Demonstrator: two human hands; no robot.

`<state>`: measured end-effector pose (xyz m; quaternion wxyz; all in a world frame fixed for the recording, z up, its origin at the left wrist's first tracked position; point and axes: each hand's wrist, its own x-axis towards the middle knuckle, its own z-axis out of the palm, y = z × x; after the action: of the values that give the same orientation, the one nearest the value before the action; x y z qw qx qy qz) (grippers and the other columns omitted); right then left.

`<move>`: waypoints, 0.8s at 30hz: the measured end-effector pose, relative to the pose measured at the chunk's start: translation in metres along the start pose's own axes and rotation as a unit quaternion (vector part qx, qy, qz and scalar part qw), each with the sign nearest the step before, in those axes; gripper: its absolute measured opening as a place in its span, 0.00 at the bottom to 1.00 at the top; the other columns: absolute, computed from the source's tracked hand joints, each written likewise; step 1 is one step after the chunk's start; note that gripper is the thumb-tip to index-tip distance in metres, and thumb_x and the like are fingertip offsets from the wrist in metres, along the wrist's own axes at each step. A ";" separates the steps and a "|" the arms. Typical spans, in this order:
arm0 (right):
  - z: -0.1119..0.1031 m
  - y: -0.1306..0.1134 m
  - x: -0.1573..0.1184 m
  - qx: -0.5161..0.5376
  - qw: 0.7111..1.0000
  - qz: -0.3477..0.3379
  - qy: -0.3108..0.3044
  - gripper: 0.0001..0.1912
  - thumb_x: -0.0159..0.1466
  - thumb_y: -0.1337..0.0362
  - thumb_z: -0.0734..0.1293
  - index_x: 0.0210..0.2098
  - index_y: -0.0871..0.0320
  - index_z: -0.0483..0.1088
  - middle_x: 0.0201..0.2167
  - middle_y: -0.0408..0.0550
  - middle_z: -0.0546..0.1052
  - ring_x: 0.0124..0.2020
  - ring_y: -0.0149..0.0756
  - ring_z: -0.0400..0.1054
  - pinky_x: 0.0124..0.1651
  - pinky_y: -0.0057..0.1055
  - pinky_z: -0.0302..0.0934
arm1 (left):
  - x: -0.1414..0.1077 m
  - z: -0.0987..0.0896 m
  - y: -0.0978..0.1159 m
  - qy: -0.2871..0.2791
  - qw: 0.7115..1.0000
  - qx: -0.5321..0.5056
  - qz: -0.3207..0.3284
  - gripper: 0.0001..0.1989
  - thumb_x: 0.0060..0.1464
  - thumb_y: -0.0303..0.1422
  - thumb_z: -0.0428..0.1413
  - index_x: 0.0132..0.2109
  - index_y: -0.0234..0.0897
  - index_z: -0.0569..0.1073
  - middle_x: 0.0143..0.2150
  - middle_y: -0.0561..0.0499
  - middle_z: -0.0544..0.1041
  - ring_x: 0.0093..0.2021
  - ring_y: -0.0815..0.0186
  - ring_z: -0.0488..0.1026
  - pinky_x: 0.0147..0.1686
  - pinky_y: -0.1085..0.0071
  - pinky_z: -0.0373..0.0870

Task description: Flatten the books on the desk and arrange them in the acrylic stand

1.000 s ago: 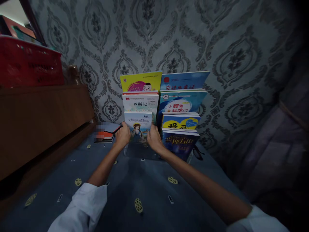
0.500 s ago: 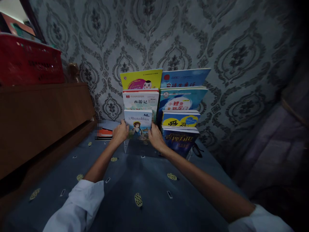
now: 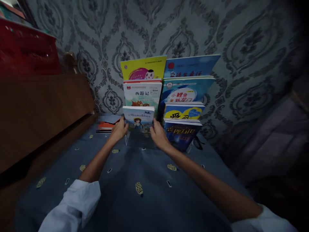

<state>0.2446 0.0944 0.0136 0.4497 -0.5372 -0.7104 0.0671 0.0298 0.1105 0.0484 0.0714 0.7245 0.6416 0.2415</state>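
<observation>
My left hand (image 3: 120, 129) is closed on the left edge of a paperback book (image 3: 138, 120) with a girl in a hat on its cover. On its right edge, my right hand (image 3: 158, 132) grips the same book. The book stands upright at the front left of a clear stepped book stand (image 3: 141, 140), whose lower part shows beneath it. Behind it rise a white-and-green book (image 3: 142, 95) and a yellow book (image 3: 144, 68). Beside my right hand, a dark blue book (image 3: 181, 133) fronts the right column.
Behind the dark blue book stand a yellow-and-blue book (image 3: 183, 111), a teal book (image 3: 187, 90) and a blue book (image 3: 191, 66). More books (image 3: 107, 125) lie left on the blue patterned cloth (image 3: 120, 180). A red basket (image 3: 29, 51) sits on a wooden headboard (image 3: 43, 116). Dark glasses (image 3: 198, 143) lie right.
Both hands have lowered the girl-cover book a little against the books behind it, so more of the white-and-green cover shows. The camera view has shifted slightly.
</observation>
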 end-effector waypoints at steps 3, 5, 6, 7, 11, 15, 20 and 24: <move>-0.005 0.000 -0.022 0.035 0.999 -0.012 0.007 0.31 0.68 0.66 0.56 0.70 0.64 0.52 0.65 0.63 0.65 0.65 0.48 0.61 0.66 0.51 0.58 | -0.011 0.009 -0.018 0.007 0.999 0.030 -0.014 0.18 0.67 0.35 0.45 0.61 0.38 0.60 0.44 0.45 0.80 0.44 0.59 0.80 0.47 0.65 0.71; -0.005 0.002 -0.049 0.066 0.997 -0.035 0.009 0.30 0.70 0.64 0.55 0.71 0.59 0.51 0.67 0.59 0.63 0.65 0.45 0.62 0.64 0.49 0.61 | -0.018 0.016 -0.035 0.007 0.998 0.056 -0.041 0.17 0.67 0.35 0.45 0.61 0.39 0.63 0.45 0.44 0.80 0.48 0.56 0.79 0.46 0.64 0.71; -0.004 0.004 -0.065 0.078 0.996 -0.045 -0.003 0.29 0.71 0.63 0.54 0.71 0.56 0.52 0.67 0.57 0.64 0.63 0.44 0.65 0.64 0.48 0.62 | -0.021 0.020 -0.045 0.005 0.996 0.070 -0.057 0.17 0.67 0.34 0.45 0.60 0.38 0.64 0.46 0.43 0.80 0.49 0.55 0.78 0.46 0.63 0.71; -0.001 0.006 -0.082 0.087 0.994 -0.061 -0.021 0.28 0.71 0.63 0.54 0.70 0.55 0.55 0.66 0.56 0.66 0.62 0.43 0.66 0.63 0.47 0.63 | -0.022 0.023 -0.054 0.003 0.994 0.084 -0.073 0.16 0.66 0.33 0.45 0.59 0.38 0.65 0.47 0.41 0.80 0.50 0.54 0.78 0.46 0.63 0.71; 0.018 0.023 -0.138 0.106 0.987 -0.054 -0.111 0.23 0.71 0.62 0.56 0.63 0.53 0.66 0.61 0.54 0.73 0.63 0.43 0.66 0.64 0.47 0.62 | -0.004 0.034 -0.088 0.001 0.985 0.131 -0.109 0.15 0.65 0.31 0.46 0.56 0.36 0.69 0.56 0.38 0.75 0.58 0.55 0.72 0.51 0.65 0.69; 0.032 0.039 -0.156 0.130 0.982 0.000 -0.140 0.21 0.71 0.61 0.57 0.59 0.53 0.71 0.58 0.55 0.75 0.60 0.45 0.69 0.61 0.48 0.66 | 0.040 0.042 -0.108 0.000 0.980 0.167 -0.112 0.17 0.65 0.31 0.45 0.57 0.33 0.70 0.59 0.35 0.72 0.62 0.52 0.67 0.58 0.62 0.65; 0.030 0.046 -0.155 0.138 0.979 0.029 -0.146 0.20 0.70 0.59 0.59 0.57 0.51 0.74 0.58 0.55 0.76 0.59 0.46 0.70 0.61 0.48 0.66 | 0.097 0.049 -0.123 -0.015 0.974 0.195 -0.114 0.17 0.68 0.36 0.49 0.57 0.31 0.70 0.60 0.35 0.70 0.64 0.50 0.65 0.60 0.55 0.65; 0.028 0.048 -0.158 0.134 0.977 0.035 -0.164 0.19 0.70 0.58 0.59 0.56 0.50 0.75 0.59 0.55 0.75 0.61 0.47 0.70 0.61 0.49 0.66 | 0.137 0.046 -0.135 -0.077 0.972 0.196 -0.106 0.20 0.65 0.40 0.57 0.59 0.35 0.70 0.58 0.43 0.72 0.55 0.56 0.73 0.53 0.52 0.73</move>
<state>0.2610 -0.0052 -0.1201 0.3923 -0.4785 -0.7398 0.2642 -0.0625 0.2751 -0.0125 0.0023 0.6683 0.7425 0.0450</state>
